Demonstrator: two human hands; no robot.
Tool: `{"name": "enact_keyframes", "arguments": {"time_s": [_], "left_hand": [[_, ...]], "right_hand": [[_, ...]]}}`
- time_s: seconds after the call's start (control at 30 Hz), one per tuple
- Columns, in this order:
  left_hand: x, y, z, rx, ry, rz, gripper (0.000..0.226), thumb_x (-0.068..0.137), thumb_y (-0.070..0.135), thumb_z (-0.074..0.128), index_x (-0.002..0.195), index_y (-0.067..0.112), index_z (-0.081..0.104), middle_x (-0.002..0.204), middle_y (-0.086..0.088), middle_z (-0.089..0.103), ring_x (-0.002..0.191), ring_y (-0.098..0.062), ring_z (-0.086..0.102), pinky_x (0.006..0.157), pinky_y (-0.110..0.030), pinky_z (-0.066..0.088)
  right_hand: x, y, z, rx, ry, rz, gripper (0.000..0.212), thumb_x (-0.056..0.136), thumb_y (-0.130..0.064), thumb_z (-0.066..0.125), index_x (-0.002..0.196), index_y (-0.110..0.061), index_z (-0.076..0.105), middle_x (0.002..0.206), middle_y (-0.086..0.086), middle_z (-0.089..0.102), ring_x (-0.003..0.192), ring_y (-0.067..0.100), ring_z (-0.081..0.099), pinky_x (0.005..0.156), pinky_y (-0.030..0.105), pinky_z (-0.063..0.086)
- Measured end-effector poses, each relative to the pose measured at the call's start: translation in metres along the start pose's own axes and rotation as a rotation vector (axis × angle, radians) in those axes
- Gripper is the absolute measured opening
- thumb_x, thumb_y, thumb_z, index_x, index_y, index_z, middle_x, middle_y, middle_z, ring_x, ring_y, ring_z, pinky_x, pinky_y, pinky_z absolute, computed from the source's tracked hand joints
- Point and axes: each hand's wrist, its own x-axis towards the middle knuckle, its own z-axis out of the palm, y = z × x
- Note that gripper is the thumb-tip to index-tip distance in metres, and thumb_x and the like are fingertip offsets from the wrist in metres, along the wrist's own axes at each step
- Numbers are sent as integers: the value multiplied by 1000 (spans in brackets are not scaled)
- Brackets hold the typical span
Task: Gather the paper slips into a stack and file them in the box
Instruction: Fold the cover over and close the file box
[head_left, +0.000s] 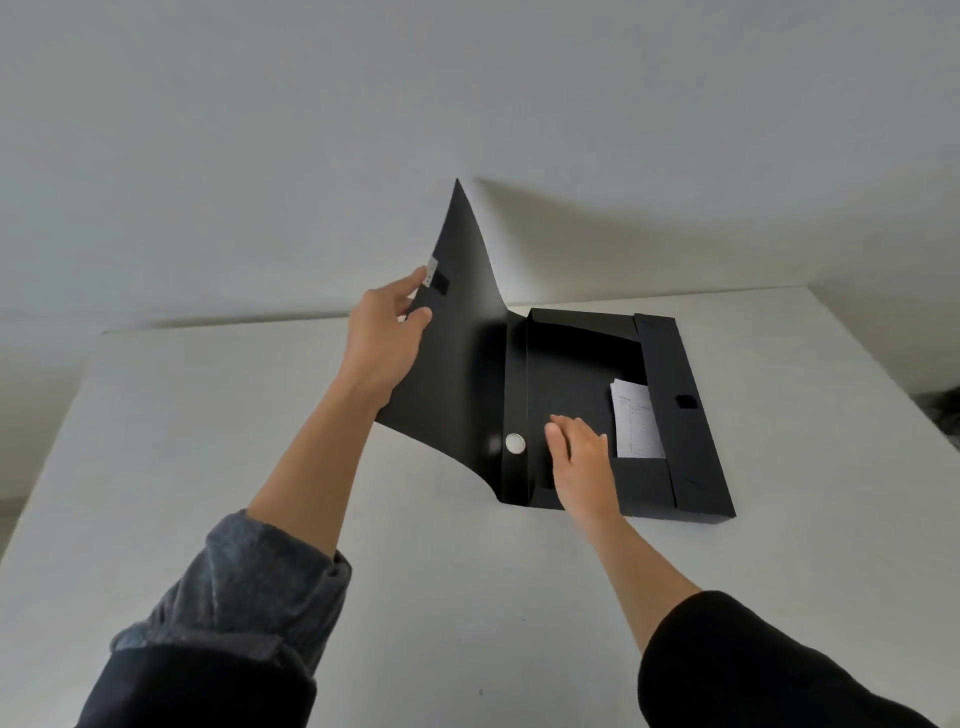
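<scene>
A black file box (696, 447) lies open on the white table (208, 441). Its large lid flap (462, 332) stands raised to the left, and my left hand (387, 338) grips that flap's outer edge near a small black fastener patch. A stack of white paper slips (636, 421) rests inside the box against its right wall. My right hand (579, 457) hovers flat over the box's near inner part, fingers spread, holding nothing. A round silver button (515, 443) sits on the box spine.
The white table meets a plain white wall (467, 104) just behind the box. Something dark (943, 410) shows past the table's right edge.
</scene>
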Motion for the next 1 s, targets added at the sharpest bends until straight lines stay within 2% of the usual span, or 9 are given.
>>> {"name": "enact_keyframes", "arguments": {"time_s": [0.1,0.2,0.3,0.43,0.57,0.63,0.73,0.87,1.0], "left_hand": [[1,19,41,-9,-248,18,50,92,11,43,138,31,41,79,-5,52,81,-15,52,92,-24,35],[-3,38,80,-42,-403,22,52,92,16,42,139,36,35,88,-4,56,82,-20,53,94,-39,47],[-17,52,117,-57,-327,61,50,90,20,47,138,34,39,112,-1,69,100,-20,64,96,-40,49],[-46,66,170,-185,-348,66,45,90,38,51,134,35,45,125,6,60,108,-11,58,93,-32,50],[-65,74,229,-237,-448,80,50,90,46,47,139,40,34,145,9,38,124,-5,39,106,-30,32],[-74,73,259,-195,-431,97,53,89,50,46,139,43,31,150,8,30,133,-8,31,114,-36,25],[-88,71,299,-59,-372,117,54,86,57,42,137,49,27,155,8,20,143,-16,17,116,-56,14],[-103,67,352,169,-331,144,56,91,50,38,143,41,20,159,6,10,147,-22,-2,113,-60,-6],[-110,53,402,312,-378,125,60,92,50,35,146,32,17,160,0,6,146,-25,-8,111,-60,-9]], "right_hand": [[0,23,-35,-15,149,110,37,99,-32,34,122,-17,58,131,4,58,136,22,38,118,50,5],[-5,52,-67,-268,211,280,41,97,-42,32,134,-32,46,154,3,29,147,24,9,113,60,-5],[-9,85,-100,-246,153,541,51,96,-42,38,144,-35,24,159,15,0,145,35,-9,114,61,2],[-22,124,-126,-258,102,507,55,97,-39,39,146,-19,24,158,9,17,146,28,10,118,48,17],[-27,150,-151,-396,79,359,47,93,-39,47,138,-25,43,150,-1,38,140,21,27,120,48,8],[-25,163,-167,-395,102,304,39,89,-38,56,127,-34,55,151,0,35,141,25,22,119,52,3],[-21,177,-185,-247,91,372,42,82,-42,64,123,-44,53,158,7,9,145,36,-1,115,56,-5],[-17,200,-202,38,59,468,77,75,-38,73,139,-38,31,151,0,26,139,25,30,115,56,19],[-21,224,-218,399,33,471,76,78,-24,73,143,-23,33,142,-6,42,131,15,40,108,31,35]]}}
